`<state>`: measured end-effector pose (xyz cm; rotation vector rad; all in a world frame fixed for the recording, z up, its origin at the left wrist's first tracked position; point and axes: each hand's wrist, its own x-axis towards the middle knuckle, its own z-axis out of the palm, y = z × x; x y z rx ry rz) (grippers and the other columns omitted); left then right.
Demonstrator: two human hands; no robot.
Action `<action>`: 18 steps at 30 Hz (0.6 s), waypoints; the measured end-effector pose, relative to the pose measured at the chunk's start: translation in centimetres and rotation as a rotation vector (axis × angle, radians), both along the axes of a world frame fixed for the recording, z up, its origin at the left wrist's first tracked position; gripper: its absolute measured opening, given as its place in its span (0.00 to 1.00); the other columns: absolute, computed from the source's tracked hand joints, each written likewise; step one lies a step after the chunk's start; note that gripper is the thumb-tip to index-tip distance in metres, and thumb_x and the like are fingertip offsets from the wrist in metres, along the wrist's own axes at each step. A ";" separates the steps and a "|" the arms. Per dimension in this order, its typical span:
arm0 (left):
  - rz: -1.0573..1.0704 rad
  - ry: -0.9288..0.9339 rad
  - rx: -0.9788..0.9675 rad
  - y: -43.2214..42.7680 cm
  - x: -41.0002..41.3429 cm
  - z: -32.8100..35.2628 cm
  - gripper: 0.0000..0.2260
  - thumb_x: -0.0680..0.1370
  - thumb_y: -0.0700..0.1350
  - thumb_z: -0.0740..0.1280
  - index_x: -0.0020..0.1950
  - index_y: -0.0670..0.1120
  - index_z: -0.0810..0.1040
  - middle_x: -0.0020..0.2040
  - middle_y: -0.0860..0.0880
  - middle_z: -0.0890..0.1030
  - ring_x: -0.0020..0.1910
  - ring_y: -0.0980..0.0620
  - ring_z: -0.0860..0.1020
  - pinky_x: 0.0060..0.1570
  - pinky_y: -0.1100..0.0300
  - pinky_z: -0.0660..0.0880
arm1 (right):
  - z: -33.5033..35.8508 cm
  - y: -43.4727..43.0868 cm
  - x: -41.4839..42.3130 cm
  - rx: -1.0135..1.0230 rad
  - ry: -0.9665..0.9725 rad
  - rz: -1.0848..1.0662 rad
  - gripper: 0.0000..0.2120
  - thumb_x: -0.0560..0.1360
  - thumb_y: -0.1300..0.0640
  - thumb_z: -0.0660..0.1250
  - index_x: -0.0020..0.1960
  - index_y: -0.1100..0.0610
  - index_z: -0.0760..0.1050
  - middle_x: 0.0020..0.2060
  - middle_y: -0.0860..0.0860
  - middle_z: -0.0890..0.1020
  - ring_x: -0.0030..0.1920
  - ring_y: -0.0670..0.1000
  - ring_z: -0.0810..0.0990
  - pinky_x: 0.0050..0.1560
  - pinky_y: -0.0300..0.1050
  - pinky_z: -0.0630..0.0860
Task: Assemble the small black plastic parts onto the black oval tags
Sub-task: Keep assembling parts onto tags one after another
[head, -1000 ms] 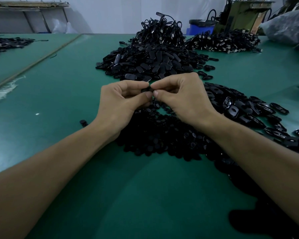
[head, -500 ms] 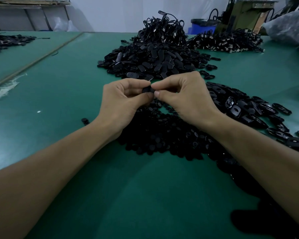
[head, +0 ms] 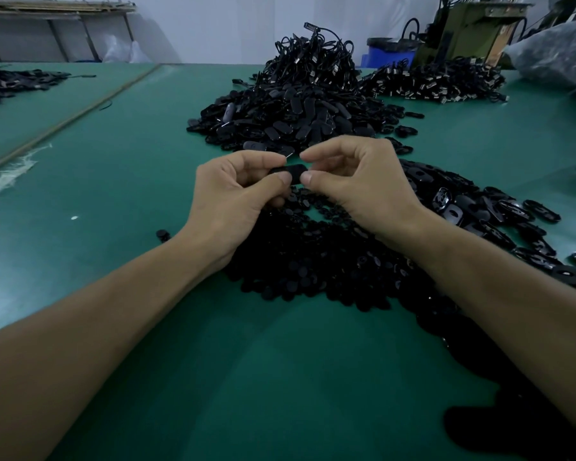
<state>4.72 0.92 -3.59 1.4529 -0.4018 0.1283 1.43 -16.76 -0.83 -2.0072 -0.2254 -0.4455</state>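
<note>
A black oval tag (head: 291, 169) is held above the green table between both hands. My left hand (head: 233, 197) pinches its left end with thumb and curled fingers. My right hand (head: 356, 184) has its thumb against the tag's right end, its forefinger curved a little above it. Under my hands lies a flat heap of small black plastic parts (head: 313, 261). To the right spreads a loose pile of oval tags (head: 473, 207), some showing their hollow inner side. Whether a small part sits on the held tag is hidden by my fingers.
A large heap of black oval tags (head: 290, 118) lies behind my hands, with tangled corded pieces (head: 313, 58) on top. More corded pieces (head: 436, 81) lie at the back right, near a blue bin (head: 389, 54). One stray black part (head: 162, 234) sits left of my left wrist.
My hands have drawn slightly apart, and the oval tag now shows between my fingertips. My right forefinger has lifted off it. The hands stay over the same heap.
</note>
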 end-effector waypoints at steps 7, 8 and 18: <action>-0.013 0.005 -0.020 0.0 0.0 0.0 0.08 0.74 0.35 0.74 0.47 0.47 0.83 0.37 0.48 0.86 0.37 0.53 0.83 0.39 0.65 0.78 | 0.0 0.0 -0.2 -0.056 -0.055 -0.011 0.12 0.70 0.59 0.78 0.51 0.50 0.80 0.40 0.49 0.82 0.40 0.48 0.81 0.44 0.40 0.80; -0.017 0.006 -0.018 0.0 0.0 0.0 0.08 0.75 0.35 0.74 0.47 0.47 0.83 0.37 0.48 0.86 0.37 0.53 0.83 0.39 0.65 0.78 | 0.0 0.1 -0.2 -0.070 -0.078 -0.012 0.11 0.70 0.59 0.78 0.50 0.50 0.80 0.40 0.50 0.82 0.40 0.49 0.81 0.44 0.40 0.80; -0.047 0.023 -0.036 0.0 -0.2 0.0 0.08 0.73 0.35 0.74 0.49 0.46 0.83 0.38 0.47 0.86 0.38 0.51 0.84 0.41 0.63 0.80 | 0.0 0.4 -0.6 -0.210 -0.187 -0.057 0.07 0.73 0.56 0.76 0.51 0.49 0.83 0.43 0.50 0.81 0.42 0.46 0.80 0.42 0.30 0.73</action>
